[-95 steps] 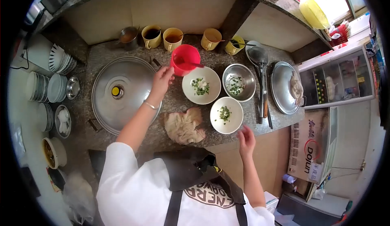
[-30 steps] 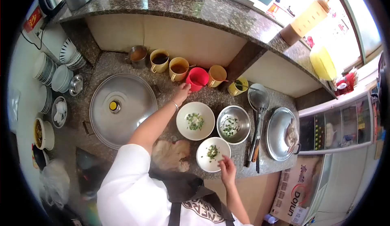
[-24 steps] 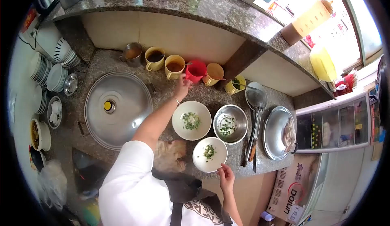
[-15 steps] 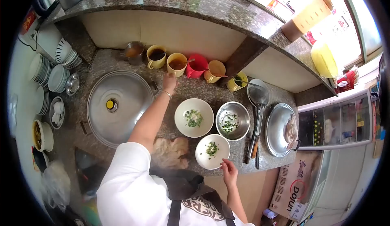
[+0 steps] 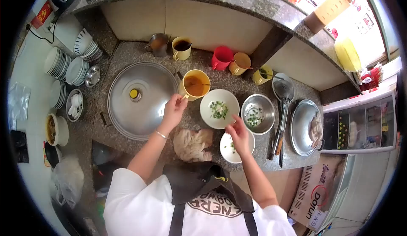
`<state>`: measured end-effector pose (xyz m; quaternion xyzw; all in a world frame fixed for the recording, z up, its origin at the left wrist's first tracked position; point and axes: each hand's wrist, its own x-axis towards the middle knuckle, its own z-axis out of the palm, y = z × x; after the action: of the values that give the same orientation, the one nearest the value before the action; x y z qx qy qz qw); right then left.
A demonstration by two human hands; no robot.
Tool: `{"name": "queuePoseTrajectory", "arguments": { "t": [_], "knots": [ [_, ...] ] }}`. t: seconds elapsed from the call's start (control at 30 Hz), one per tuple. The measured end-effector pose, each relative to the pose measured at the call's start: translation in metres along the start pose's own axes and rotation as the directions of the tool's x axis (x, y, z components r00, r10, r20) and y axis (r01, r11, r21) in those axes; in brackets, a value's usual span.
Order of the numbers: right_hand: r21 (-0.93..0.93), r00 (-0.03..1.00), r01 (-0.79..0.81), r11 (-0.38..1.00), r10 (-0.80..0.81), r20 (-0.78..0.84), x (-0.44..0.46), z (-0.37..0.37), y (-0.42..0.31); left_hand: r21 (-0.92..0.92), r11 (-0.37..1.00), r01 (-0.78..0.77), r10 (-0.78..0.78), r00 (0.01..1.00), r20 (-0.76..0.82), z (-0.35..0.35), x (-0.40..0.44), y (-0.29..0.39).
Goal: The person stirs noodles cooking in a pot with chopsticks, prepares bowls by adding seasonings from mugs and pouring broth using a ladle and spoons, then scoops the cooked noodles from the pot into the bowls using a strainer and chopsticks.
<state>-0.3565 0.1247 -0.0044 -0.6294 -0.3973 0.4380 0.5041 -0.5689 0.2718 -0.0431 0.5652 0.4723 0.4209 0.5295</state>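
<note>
My left hand (image 5: 174, 108) is closed round the handle of a yellow mug (image 5: 195, 92), which holds orange-brown liquid and a thin spoon handle. The mug is lifted between the large metal lid (image 5: 123, 108) and a white bowl (image 5: 207, 108) with chopped green onion in it. My right hand (image 5: 238, 135) holds nothing, its fingers apart, over a smaller white bowl (image 5: 227, 154); the hand partly hides that bowl and the greens in it. Beside them sits a steel bowl (image 5: 270, 123), also with chopped green onion.
Along the back stand a cup of dark liquid (image 5: 181, 54), a red cup (image 5: 222, 59) and other yellow cups. A crumpled cloth (image 5: 190, 146) lies near the front edge. To the right are a skimmer (image 5: 285, 91) and a metal lid (image 5: 301, 130); stacked dishes (image 5: 57, 62) stand left.
My left hand has taken the yellow mug from the back row and brought it forward, near the larger white bowl. The right hand has moved up from the counter edge over the bowls.
</note>
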Motion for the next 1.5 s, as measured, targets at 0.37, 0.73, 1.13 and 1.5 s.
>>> {"name": "queuePoseTrajectory", "arguments": {
  "t": [0.37, 0.73, 1.13, 1.5],
  "knots": [
    [0.118, 0.983, 0.185, 0.976, -0.184, -0.016, 0.003, 0.034, -0.006, 0.222, 0.97, -0.102, 0.089, 0.994, 0.068, -0.007, -0.105, 0.064],
    [0.243, 0.971, 0.062, 0.968, -0.002, -0.24, -0.031, -0.009, 0.028, 0.385, 0.895, -0.226, 0.178, 0.971, 0.157, 0.016, -0.112, 0.062],
    [0.158, 0.894, 0.301, 0.941, -0.22, -0.391, -0.037, -0.049, 0.012, 0.235, 0.968, -0.082, 0.06, 0.993, 0.098, 0.018, -0.108, 0.026],
    [0.09, 0.954, 0.204, 0.975, -0.177, -0.242, -0.041, -0.02, 0.009, 0.344, 0.935, -0.084, 0.043, 0.991, 0.125, 0.023, -0.114, 0.046]
  ]
}}
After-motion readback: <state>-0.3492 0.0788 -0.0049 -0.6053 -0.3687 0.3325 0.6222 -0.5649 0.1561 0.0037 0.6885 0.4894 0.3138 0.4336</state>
